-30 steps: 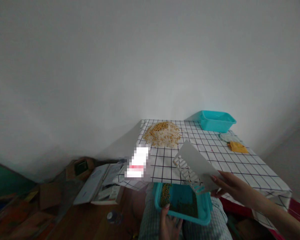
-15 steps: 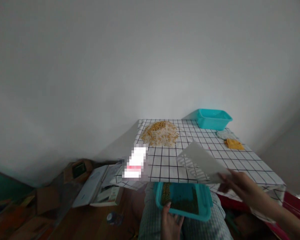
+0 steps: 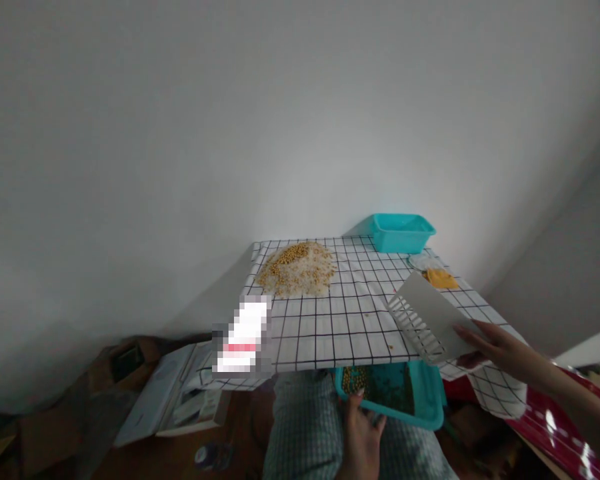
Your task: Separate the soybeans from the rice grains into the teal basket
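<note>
My left hand grips the near rim of a turquoise plastic basin, which rests on my lap below the table edge. Yellow beans gather at the basin's left end, and darker small matter covers part of its floor. My right hand holds a white slotted plastic scoop tilted above the table's near right side; its slotted end points left. On the far left of the table lies a heap of yellow beans mixed with white grains.
A second turquoise basin stands at the table's back right, by the wall. Near it are a clear plastic item and a yellow cloth-like piece. A pixelated bright item lies front left. Boxes sit on the floor at left.
My right hand has moved the scoop rightward, and its slots now show clearly. The basin on my lap has shifted right with my left hand. The view has turned slightly right.
</note>
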`<state>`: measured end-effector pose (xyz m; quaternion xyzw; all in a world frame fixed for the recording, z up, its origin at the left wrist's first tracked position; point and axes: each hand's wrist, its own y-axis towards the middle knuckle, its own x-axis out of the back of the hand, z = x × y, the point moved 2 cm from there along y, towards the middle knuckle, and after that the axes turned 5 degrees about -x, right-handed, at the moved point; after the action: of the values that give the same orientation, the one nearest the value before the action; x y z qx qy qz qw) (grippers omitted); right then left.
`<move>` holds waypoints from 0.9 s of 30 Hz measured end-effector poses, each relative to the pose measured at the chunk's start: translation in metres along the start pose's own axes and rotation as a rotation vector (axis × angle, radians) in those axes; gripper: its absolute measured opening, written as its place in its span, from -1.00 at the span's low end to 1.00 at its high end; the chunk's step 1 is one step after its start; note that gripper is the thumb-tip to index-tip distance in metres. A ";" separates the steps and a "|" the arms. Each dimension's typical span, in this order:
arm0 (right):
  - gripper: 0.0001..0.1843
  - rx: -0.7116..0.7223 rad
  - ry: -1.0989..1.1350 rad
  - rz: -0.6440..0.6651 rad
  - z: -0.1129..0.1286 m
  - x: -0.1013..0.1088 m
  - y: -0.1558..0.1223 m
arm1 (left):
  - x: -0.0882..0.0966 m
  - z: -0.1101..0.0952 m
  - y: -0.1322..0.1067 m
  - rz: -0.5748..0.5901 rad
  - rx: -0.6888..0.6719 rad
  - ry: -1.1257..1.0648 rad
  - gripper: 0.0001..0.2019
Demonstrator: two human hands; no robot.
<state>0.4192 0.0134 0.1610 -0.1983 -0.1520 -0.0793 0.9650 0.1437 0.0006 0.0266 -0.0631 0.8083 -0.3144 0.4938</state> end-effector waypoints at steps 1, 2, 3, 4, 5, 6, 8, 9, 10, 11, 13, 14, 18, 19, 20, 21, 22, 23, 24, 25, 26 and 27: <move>-0.56 0.006 -0.018 0.023 -0.001 -0.005 -0.004 | 0.000 0.000 0.001 0.020 -0.005 -0.012 -0.51; -0.54 0.014 -0.036 0.044 -0.002 -0.011 -0.008 | 0.001 0.000 0.001 0.038 -0.008 -0.025 -0.50; -0.52 0.022 -0.051 0.059 -0.002 -0.016 -0.012 | 0.001 0.000 0.002 0.049 -0.008 -0.035 -0.51; -0.52 0.029 -0.067 0.073 -0.002 -0.020 -0.016 | 0.002 0.000 0.002 0.051 -0.008 -0.038 -0.52; -0.52 0.036 -0.084 0.086 -0.001 -0.022 -0.020 | 0.003 -0.001 0.002 0.050 -0.008 -0.041 -0.54; -0.53 0.044 -0.099 0.092 0.000 -0.023 -0.022 | 0.003 -0.002 0.002 0.051 -0.012 -0.042 -0.56; -0.54 0.068 -0.108 0.092 0.004 -0.022 -0.023 | 0.003 -0.006 0.000 0.044 -0.021 -0.035 -0.59; -0.55 0.080 -0.094 0.087 0.007 -0.020 -0.022 | 0.002 -0.008 -0.001 0.042 -0.024 -0.028 -0.60; -0.54 0.092 -0.073 0.081 0.011 -0.018 -0.019 | 0.002 -0.011 -0.001 0.040 -0.025 -0.020 -0.60; -0.54 0.102 -0.050 0.074 0.014 -0.017 -0.016 | 0.001 -0.013 -0.002 0.043 -0.029 -0.013 -0.60; -0.53 0.116 -0.035 0.076 0.020 -0.018 -0.008 | 0.001 -0.018 -0.002 0.032 -0.039 -0.006 -0.61; -0.53 0.119 -0.049 0.088 0.023 -0.021 -0.005 | 0.002 -0.020 -0.002 0.014 -0.043 -0.008 -0.63; -0.53 0.107 -0.122 0.265 0.029 -0.043 -0.002 | 0.011 -0.027 0.000 -0.064 -0.043 -0.019 -0.72; -0.52 0.101 -0.128 0.328 0.030 -0.049 -0.002 | 0.013 -0.028 0.000 -0.061 -0.044 -0.020 -0.72; -0.52 0.099 -0.129 0.384 0.032 -0.055 -0.004 | 0.016 -0.029 0.000 -0.055 -0.047 -0.021 -0.71; -0.51 0.097 -0.126 0.427 0.034 -0.059 -0.004 | 0.018 -0.030 0.000 -0.050 -0.049 -0.021 -0.70; -0.51 0.098 -0.120 0.454 0.036 -0.063 -0.005 | 0.020 -0.031 0.000 -0.049 -0.049 -0.021 -0.69; -0.51 0.102 -0.110 0.464 0.040 -0.065 -0.004 | 0.022 -0.032 0.000 -0.047 -0.048 -0.021 -0.67; -0.52 0.109 -0.096 0.461 0.044 -0.067 -0.001 | 0.024 -0.033 0.000 -0.050 -0.046 -0.022 -0.66; -0.52 0.115 -0.073 0.437 0.048 -0.067 0.003 | 0.026 -0.034 0.000 -0.062 -0.048 -0.024 -0.65; -0.53 0.118 -0.037 0.398 0.052 -0.068 0.009 | 0.028 -0.035 0.001 -0.077 -0.046 -0.024 -0.65; -0.55 0.119 0.015 0.342 0.057 -0.068 0.017 | 0.030 -0.036 0.002 -0.094 -0.039 -0.024 -0.64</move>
<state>0.3437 0.0585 0.1825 -0.1634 -0.1132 0.0938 0.9755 0.0988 0.0055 0.0140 -0.1144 0.8044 -0.3205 0.4870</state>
